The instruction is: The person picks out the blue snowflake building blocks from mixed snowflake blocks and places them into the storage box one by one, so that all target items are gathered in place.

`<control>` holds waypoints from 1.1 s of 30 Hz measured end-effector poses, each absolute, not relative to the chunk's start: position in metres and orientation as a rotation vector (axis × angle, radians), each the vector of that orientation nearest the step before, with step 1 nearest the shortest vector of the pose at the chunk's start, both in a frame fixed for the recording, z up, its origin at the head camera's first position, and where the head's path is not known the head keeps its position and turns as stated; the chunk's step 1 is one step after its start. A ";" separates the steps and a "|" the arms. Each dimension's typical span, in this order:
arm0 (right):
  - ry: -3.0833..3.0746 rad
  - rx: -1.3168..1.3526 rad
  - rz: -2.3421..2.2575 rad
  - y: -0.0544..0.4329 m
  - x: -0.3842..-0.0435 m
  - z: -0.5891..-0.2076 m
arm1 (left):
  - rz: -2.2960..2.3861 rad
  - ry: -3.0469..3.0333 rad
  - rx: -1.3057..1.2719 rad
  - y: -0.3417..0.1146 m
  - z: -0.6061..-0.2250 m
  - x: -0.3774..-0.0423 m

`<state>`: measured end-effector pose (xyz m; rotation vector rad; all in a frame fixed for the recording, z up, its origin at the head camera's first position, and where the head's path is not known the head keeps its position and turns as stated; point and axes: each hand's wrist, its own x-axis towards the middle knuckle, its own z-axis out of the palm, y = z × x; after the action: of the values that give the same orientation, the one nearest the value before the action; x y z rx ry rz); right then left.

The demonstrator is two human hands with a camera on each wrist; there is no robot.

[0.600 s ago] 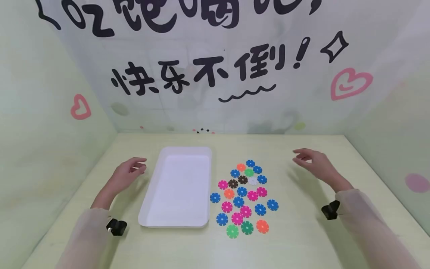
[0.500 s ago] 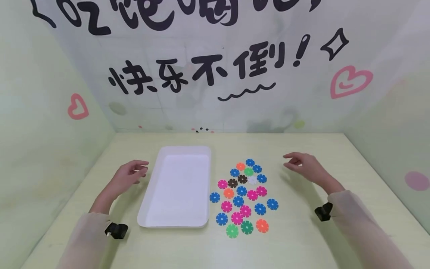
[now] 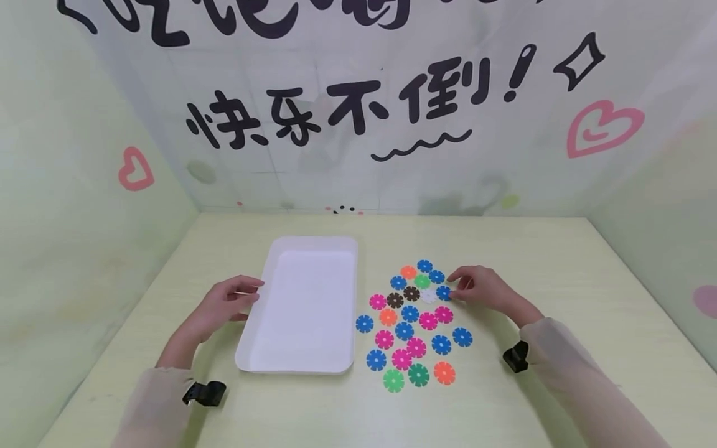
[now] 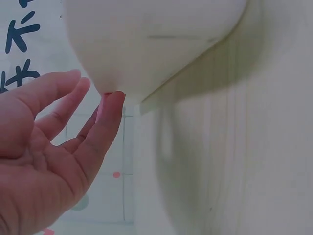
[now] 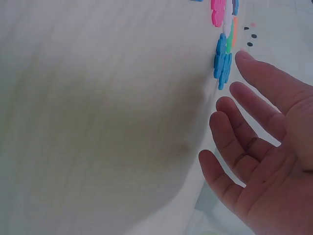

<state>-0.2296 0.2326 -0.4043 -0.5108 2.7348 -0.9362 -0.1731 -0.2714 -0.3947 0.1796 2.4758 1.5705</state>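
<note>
Flat notched discs (image 3: 410, 313), in blue, pink, orange, dark brown, white and two greens, lie loosely scattered on the pale counter (image 3: 302, 410), to the right of the tray as the head view shows it. The scatter is narrow at the far end and wider nearer the person; some of the pink ones touch or overlap, while others lie apart. Along the right side of the scatter, one blue disc (image 3: 444, 293) lies just beside the white disc (image 3: 428, 295), and the right hand (image 3: 484, 289) is at it. That hand's grip is released, its fingers loosely bent and holding nothing. In the head view the fingertips meet the edge of this blue disc, but the right wrist view is soft and sees the discs edge-on, so contact is hard to confirm.

The white tray (image 3: 308, 311) stands upright on the counter with its long sides running away from the person. The left hand (image 3: 221, 308) is at its left rim, fingers slightly bent and not wrapped round it, so that grip is released too; in the left wrist view a fingertip overlaps the tray's corner.

Pale, sheer sleeves (image 3: 582, 379) cover both forearms, and each wrist carries a small black device (image 3: 516, 357). Behind the counter rises a pale back wall (image 3: 313, 177) with large black lettering (image 3: 358, 106) and a pink heart (image 3: 596, 135).
</note>
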 end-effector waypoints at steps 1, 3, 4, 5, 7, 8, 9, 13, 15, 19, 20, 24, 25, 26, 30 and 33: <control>2.734 -0.503 -0.936 0.232 -0.230 -0.405 | 1.570 2.478 0.169 -0.271 -0.395 -0.172; 2.733 -0.485 -0.940 0.230 -0.230 -0.406 | 1.573 2.478 0.150 -0.270 -0.395 -0.171; 2.732 -0.485 -0.939 0.229 -0.230 -0.406 | 1.575 2.478 0.139 -0.269 -0.395 -0.170; 2.733 -0.484 -0.937 0.229 -0.230 -0.407 | 1.574 2.478 0.132 -0.269 -0.395 -0.169; 2.735 -0.485 -0.939 0.227 -0.230 -0.407 | 1.566 2.482 0.125 -0.268 -0.395 -0.169; 2.738 -0.485 -0.939 0.227 -0.230 -0.407 | 1.562 2.482 0.122 -0.268 -0.395 -0.169; 2.739 -0.486 -0.938 0.226 -0.230 -0.407 | 1.561 2.482 0.116 -0.268 -0.396 -0.169; 2.743 -0.479 -0.925 0.224 -0.230 -0.408 | 1.549 2.485 0.108 -0.268 -0.397 -0.168; 2.740 -0.475 -0.918 0.223 -0.231 -0.409 | 1.546 2.487 0.102 -0.268 -0.397 -0.168; 2.721 -0.468 -0.899 0.222 -0.233 -0.409 | 1.536 2.492 0.098 -0.269 -0.398 -0.168; 2.710 -0.468 -0.897 0.222 -0.234 -0.410 | 1.540 2.489 0.095 -0.269 -0.399 -0.168; 2.661 -0.480 -0.883 0.223 -0.238 -0.409 | 1.546 2.483 0.091 -0.269 -0.399 -0.168; 2.650 -0.482 -0.882 0.223 -0.239 -0.408 | 1.546 2.483 0.090 -0.269 -0.398 -0.168; 2.640 -0.485 -0.882 0.224 -0.240 -0.408 | 1.548 2.480 0.089 -0.269 -0.398 -0.168; 2.624 -0.485 -0.886 0.223 -0.242 -0.408 | 1.552 2.477 0.093 -0.270 -0.399 -0.169; 2.624 -0.498 -0.897 0.222 -0.243 -0.408 | 1.555 2.478 0.093 -0.271 -0.400 -0.169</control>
<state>-0.2426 0.2219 -0.4080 -0.4984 2.6236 -0.8966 -0.1695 -0.2707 -0.4003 0.0929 2.4777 1.5546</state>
